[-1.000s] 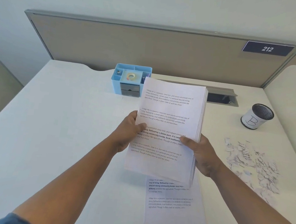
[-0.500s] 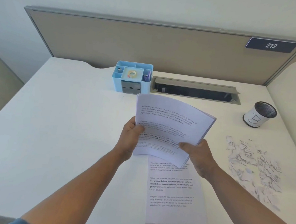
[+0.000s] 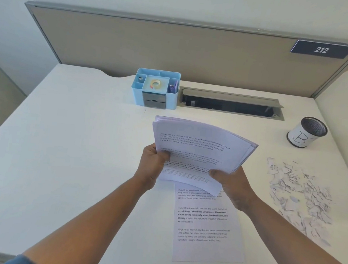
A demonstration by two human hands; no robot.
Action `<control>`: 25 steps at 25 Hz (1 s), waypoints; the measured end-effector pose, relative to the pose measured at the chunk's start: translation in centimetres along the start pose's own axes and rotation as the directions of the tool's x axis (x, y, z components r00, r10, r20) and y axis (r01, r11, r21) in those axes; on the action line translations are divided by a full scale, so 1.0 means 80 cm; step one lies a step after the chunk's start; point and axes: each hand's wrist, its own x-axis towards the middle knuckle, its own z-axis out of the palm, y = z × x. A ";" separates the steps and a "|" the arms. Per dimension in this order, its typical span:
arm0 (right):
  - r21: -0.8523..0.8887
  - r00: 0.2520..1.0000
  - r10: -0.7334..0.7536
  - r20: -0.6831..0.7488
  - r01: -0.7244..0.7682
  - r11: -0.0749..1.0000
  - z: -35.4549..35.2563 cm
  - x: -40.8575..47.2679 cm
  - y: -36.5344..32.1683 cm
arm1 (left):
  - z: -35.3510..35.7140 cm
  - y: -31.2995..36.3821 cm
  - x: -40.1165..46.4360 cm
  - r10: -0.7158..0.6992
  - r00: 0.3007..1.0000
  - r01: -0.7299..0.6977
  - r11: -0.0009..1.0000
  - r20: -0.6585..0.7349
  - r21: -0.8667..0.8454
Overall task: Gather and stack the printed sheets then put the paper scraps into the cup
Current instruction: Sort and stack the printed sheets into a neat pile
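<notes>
A bundle of printed sheets (image 3: 196, 151) is held above the middle of the white desk, bowed and tilted away from me. My left hand (image 3: 152, 165) grips its left edge, thumb on top. My right hand (image 3: 232, 185) grips its lower right corner. One more printed sheet (image 3: 206, 230) lies flat on the desk just below the bundle, partly covered by it. A pile of white paper scraps (image 3: 299, 193) is spread on the desk to the right. The mesh cup (image 3: 307, 132) marked B stands upright beyond the scraps.
A light blue desk organiser (image 3: 155, 88) with a tape roll stands at the back centre. Beside it is an open grey cable tray (image 3: 231, 104) set into the desk. A beige partition (image 3: 177, 47) bounds the far edge.
The bundle has tipped from nearly upright to a low, bowed tilt away from me, and both hands have dropped closer to the desk, uncovering more of the flat sheet.
</notes>
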 end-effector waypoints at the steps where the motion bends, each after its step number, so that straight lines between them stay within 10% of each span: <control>1: 0.005 1.000 0.002 0.006 -0.002 1.000 0.001 -0.001 0.001 | 0.001 0.000 0.000 -0.006 1.000 0.006 1.000 -0.007 -0.009; 25: -0.140 1.000 0.002 -0.017 -0.004 0.990 -0.002 -0.025 0.027 | 0.011 -0.017 -0.017 -0.072 0.994 0.076 0.996 -0.084 0.047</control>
